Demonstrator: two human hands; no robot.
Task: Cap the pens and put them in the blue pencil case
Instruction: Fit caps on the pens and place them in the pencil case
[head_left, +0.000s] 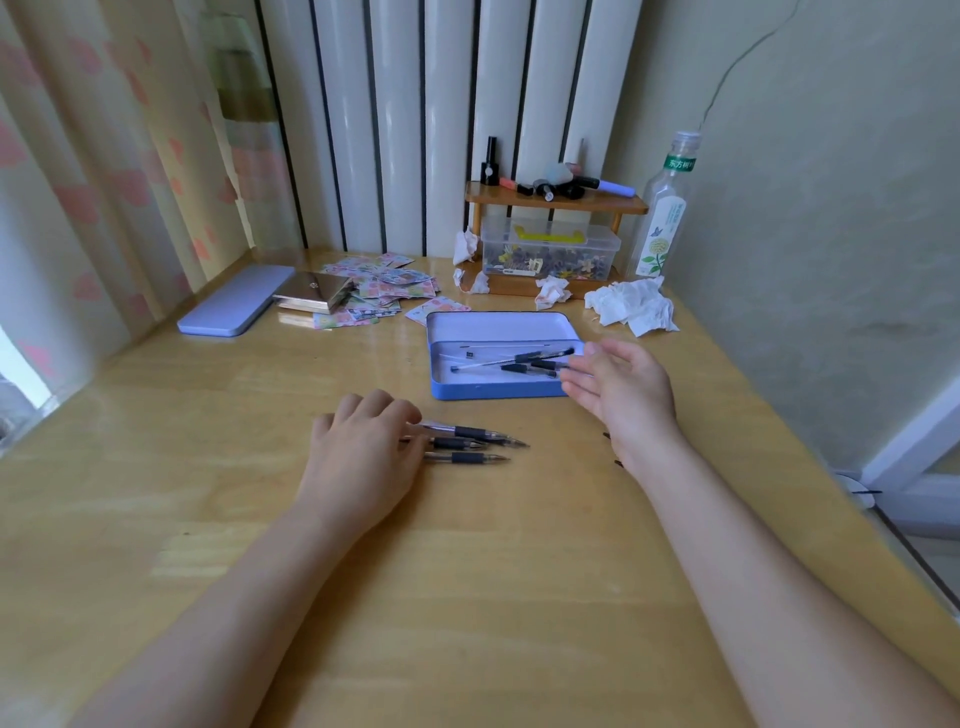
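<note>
Three uncapped pens (467, 442) lie side by side on the desk (467, 597) near its middle, tips pointing toward the right edge, their rear ends under the left hand (363, 457). That hand rests palm down on them with fingers curled over the barrels; whether it actually grips one cannot be told

Just beyond the pens, toward the back edge, sits the blue pencil case (498, 389), open, with its long side facing the person. Inside it lie several capped pens (535, 362) and some thin refills. The right hand (618, 384) hovers at the case's right end, fingers spread and loose, holding nothing, fingertips over the case's near right corner

The case's lid (234, 306) lies apart at the back left of the desk, close to the left edge. Between lid and case are a shiny metallic box (314, 292) and a scatter of colourful stickers (387, 291). Crumpled tissues (631, 306) lie behind the case toward the back right corner. At the back edge stands a small wooden shelf (556, 200) bearing cosmetics, with a clear plastic box (550, 249) under it, and a clear bottle (665, 208) just to its right
</note>
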